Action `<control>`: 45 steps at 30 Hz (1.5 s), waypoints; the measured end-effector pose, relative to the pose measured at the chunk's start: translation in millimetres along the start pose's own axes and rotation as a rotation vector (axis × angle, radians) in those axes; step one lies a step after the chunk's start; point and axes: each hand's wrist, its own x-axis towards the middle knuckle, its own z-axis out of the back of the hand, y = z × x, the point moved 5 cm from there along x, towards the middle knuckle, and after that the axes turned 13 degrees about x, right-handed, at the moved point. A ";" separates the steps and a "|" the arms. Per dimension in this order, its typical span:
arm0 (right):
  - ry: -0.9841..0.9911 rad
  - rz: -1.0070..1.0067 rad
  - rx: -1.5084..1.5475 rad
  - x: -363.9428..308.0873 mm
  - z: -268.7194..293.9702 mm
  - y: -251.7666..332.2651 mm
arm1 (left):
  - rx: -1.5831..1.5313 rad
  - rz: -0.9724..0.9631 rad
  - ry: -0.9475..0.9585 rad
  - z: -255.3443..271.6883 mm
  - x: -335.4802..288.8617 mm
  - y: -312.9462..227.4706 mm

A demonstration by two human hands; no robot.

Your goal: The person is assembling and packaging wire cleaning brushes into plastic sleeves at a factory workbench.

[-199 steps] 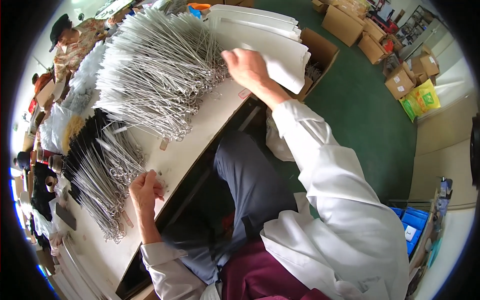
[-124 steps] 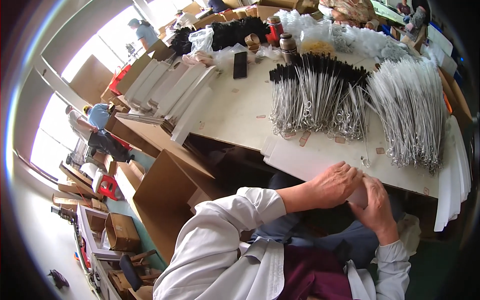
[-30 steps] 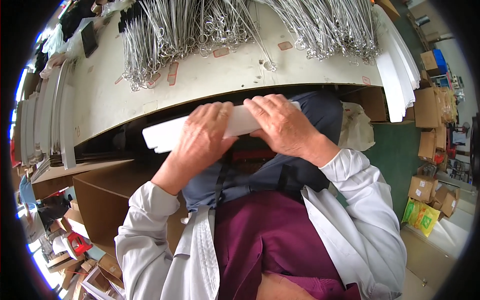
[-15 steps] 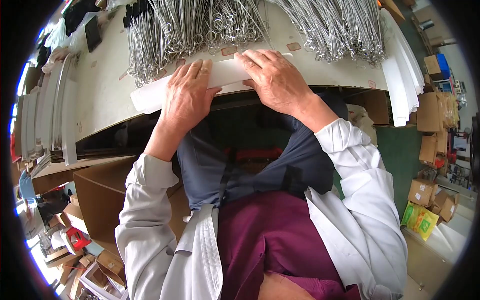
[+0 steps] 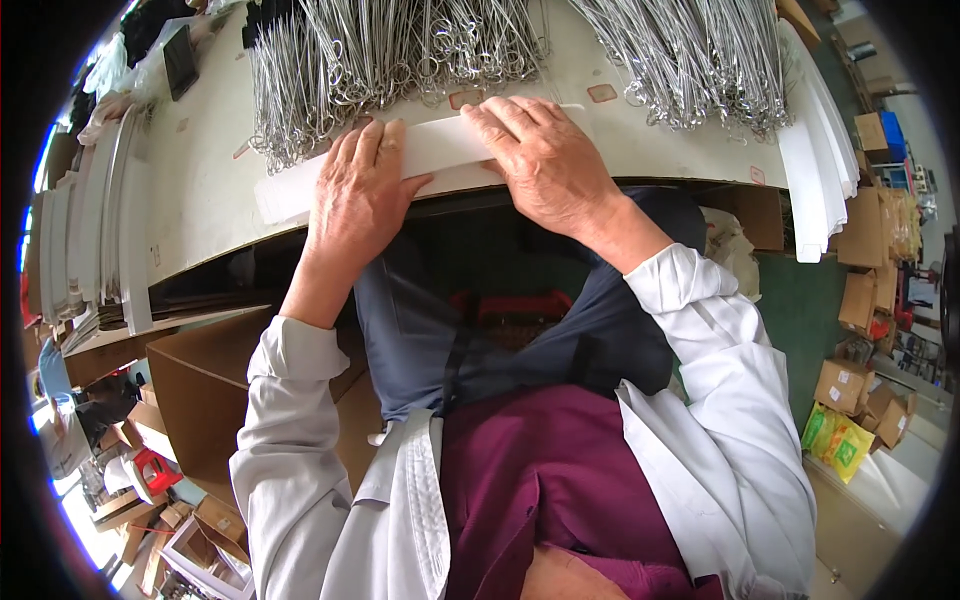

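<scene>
A long, narrow white carton [image 5: 440, 146] lies along the near edge of the white table. My left hand [image 5: 358, 195] grips its left part, with the fingers laid over the top and far side and the thumb along the near side. Further right, my right hand [image 5: 548, 165] holds it in the same manner, its thumb partly hidden under the palm. The carton's left end sticks out past my left hand. Just beyond my hands lie thick bundles of thin metal rods with looped ends [image 5: 440, 60].
Another large bundle of looped metal rods [image 5: 690, 70] lies at the far right. Flat white cartons are stacked at the table's right end [image 5: 815, 150] and at its left [image 5: 110, 220]. A big brown cardboard box [image 5: 200, 390] stands open below left. More boxes [image 5: 845, 385] stand at right.
My left hand has slid slightly left along the carton, widening the gap between my hands. My right hand keeps its hold, shifted a little left. The view has shifted slightly.
</scene>
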 end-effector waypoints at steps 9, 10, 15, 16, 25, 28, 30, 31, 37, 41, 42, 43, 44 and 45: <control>0.011 -0.027 0.036 -5.8 -12.8 4.3 | -0.098 0.017 -0.030 -3.4 -12.8 8.6; 0.010 -0.025 0.035 -5.4 -13.6 5.4 | -0.096 0.017 -0.032 -3.2 -13.7 9.2; 0.046 -0.033 0.071 -10.1 -11.7 12.4 | -0.122 0.073 0.025 -3.1 -21.0 6.6; 0.048 -0.031 0.073 -12.7 -11.7 15.0 | -0.121 0.077 0.026 -2.4 -24.1 5.5; 0.101 -0.080 0.036 -26.2 -21.0 10.4 | 0.044 0.082 0.160 -9.6 -62.8 35.5; 0.111 -0.088 0.004 -29.1 -19.8 8.4 | 0.051 0.061 0.135 -10.3 -75.0 50.9; 0.099 -0.120 -0.076 -34.4 -16.1 2.0 | 0.086 0.072 0.124 -15.4 -86.2 57.0; 0.093 -0.121 -0.084 -37.4 -13.0 -2.4 | 0.123 0.089 0.119 -17.2 -90.1 59.4; 0.086 -0.103 -0.165 -49.7 -0.1 -18.2 | 0.188 0.094 0.128 -16.5 -105.8 73.5; 0.052 -0.014 -0.174 -48.7 2.5 -15.1 | 0.262 0.080 0.155 6.6 -107.9 70.4; 0.034 0.015 -0.186 -51.0 3.4 -14.6 | 0.264 0.050 0.163 17.3 -99.7 58.5; 0.017 0.045 -0.198 -52.9 5.0 -13.8 | 0.268 0.048 0.158 25.9 -91.9 50.0; 0.013 0.050 -0.193 -54.6 7.8 -10.9 | 0.160 -0.011 0.168 35.8 -88.4 37.6; -0.001 0.086 -0.173 -55.6 12.3 -6.6 | 0.051 -0.072 0.175 45.8 -81.8 23.4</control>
